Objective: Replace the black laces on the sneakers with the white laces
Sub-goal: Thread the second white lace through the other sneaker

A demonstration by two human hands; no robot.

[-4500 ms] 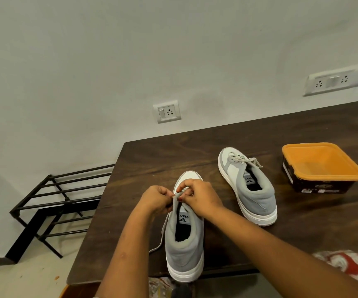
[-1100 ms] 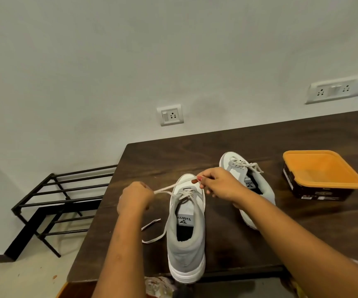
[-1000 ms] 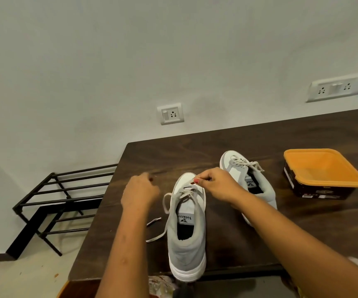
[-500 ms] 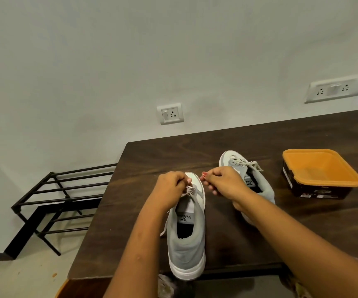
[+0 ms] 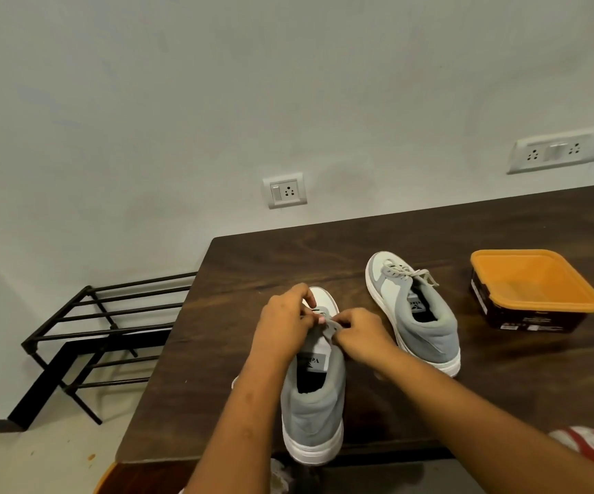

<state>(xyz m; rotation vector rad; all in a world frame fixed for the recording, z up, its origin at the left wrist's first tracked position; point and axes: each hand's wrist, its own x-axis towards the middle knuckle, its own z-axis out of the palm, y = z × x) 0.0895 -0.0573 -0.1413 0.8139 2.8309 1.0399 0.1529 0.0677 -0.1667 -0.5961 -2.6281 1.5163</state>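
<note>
Two grey and white sneakers stand on the dark wooden table (image 5: pixel 377 404). The near sneaker (image 5: pixel 313 411) points away from me, its heel at the front edge. Over its tongue, my left hand (image 5: pixel 285 324) and my right hand (image 5: pixel 361 335) meet and both pinch its white lace (image 5: pixel 331 326). The hands hide most of the lacing. The far sneaker (image 5: pixel 413 311) lies to the right with its white lace (image 5: pixel 409 272) tied in a bow. No black lace is in view.
An orange-rimmed dark square container (image 5: pixel 534 290) sits at the right of the table. A black metal rack (image 5: pixel 99 333) stands on the floor to the left. The wall behind carries a socket (image 5: pixel 285 190) and a socket strip (image 5: pixel 559 151).
My hands were apart, pulling the lace ends out sideways. They have come back together over the near sneaker's tongue, and both now pinch the lace there.
</note>
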